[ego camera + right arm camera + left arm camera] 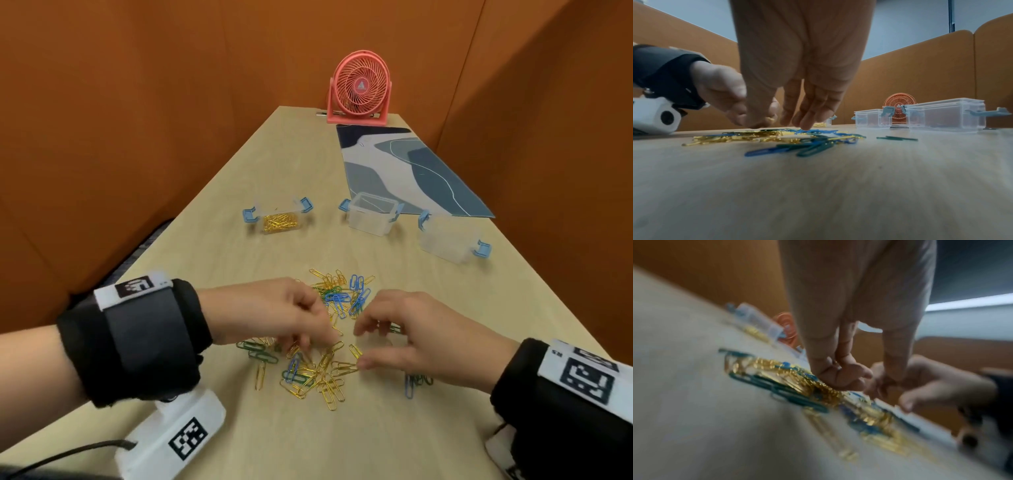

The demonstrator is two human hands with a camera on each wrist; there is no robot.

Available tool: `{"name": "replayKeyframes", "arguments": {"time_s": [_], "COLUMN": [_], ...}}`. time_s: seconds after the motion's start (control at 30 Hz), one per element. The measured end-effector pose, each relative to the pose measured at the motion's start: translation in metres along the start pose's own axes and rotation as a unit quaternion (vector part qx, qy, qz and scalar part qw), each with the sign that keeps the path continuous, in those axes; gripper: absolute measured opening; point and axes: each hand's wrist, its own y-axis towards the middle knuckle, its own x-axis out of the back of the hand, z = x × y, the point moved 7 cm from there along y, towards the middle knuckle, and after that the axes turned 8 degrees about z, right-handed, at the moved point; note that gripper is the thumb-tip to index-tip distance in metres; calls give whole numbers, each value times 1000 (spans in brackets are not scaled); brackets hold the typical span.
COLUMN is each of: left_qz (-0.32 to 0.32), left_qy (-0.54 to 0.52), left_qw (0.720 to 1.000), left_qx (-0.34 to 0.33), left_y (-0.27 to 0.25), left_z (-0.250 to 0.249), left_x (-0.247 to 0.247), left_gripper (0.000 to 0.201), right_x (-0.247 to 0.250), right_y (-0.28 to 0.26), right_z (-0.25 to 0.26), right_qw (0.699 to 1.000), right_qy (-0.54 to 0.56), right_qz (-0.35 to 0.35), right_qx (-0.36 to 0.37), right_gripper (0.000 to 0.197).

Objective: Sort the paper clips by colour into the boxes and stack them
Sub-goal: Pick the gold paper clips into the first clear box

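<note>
1. Left hand [274, 310]: fingers curled down, tips pinching gold wire paper clips [330, 371] in the mixed pile on the pale wooden desk [394, 428].
2. Right hand [407, 337]: fingers loosely spread, tips touching the pile; grip not discernible.
3. Blue clips [356, 294] and green clips [262, 354] are intermixed.
4. Three clear plastic boxes with blue latches stand farther back; the left box [279, 216] holds gold clips.

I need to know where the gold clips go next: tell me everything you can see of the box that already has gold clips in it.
The box with gold clips is small, clear and plastic-looking, with a blue latch flipped outward at each end. It stands upright and lidless on the table, leftmost of three boxes, apart from the others. A layer of gold paper clips covers its bottom; no other colour shows inside. Neither hand touches it.
</note>
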Motion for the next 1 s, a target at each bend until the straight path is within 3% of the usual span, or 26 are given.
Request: {"name": "replayKeyframes", "arguments": {"time_s": [0.07, 0.13, 0.27, 0.33, 0.43, 0.53, 0.7, 0.87, 1.0], "left_qz": [3, -15, -81, -76, -61, -71, -58, -38, -41], "left_qy": [66, 34, -184, -287, -354, -361, -307, -287, -265], "left_qw": [998, 999, 980, 955, 933, 930, 948, 953, 960], "left_qx": [-7, -5, 8, 1, 1, 6, 63, 86, 85], "left_y": [0, 0, -3, -4, -8, -7, -4, -3, 3], "left_z": [-2, -1, 8, 13, 14, 18, 24, 20, 17], "left_x": [-7, -4, 21, 29, 31, 34, 29, 22, 16], "left_gripper": [19, 28, 34, 29, 15, 23, 30, 34, 35], "right_x": [-1, -6, -21, -21, -20, -17, -14, -9, 15], "right_y": [1, 4, 13, 18, 25, 28, 31, 35, 29], "right_z": [7, 16, 31, 32, 31, 28, 26, 22, 23], "right_qw": [1000, 998, 993, 994, 995, 998, 999, 1000, 988], "right_qy": [10, 1, -52, -59, -65, -41, -35, -13, 76], "right_qz": [3, 25, 61, 59, 54, 46, 24, 6, -138], "right_qx": [25, 56, 85, 72, 44, 18, 6, -18, 11], "right_gripper": [55, 67, 68, 61, 55, 37, 5, 17, 17]}}
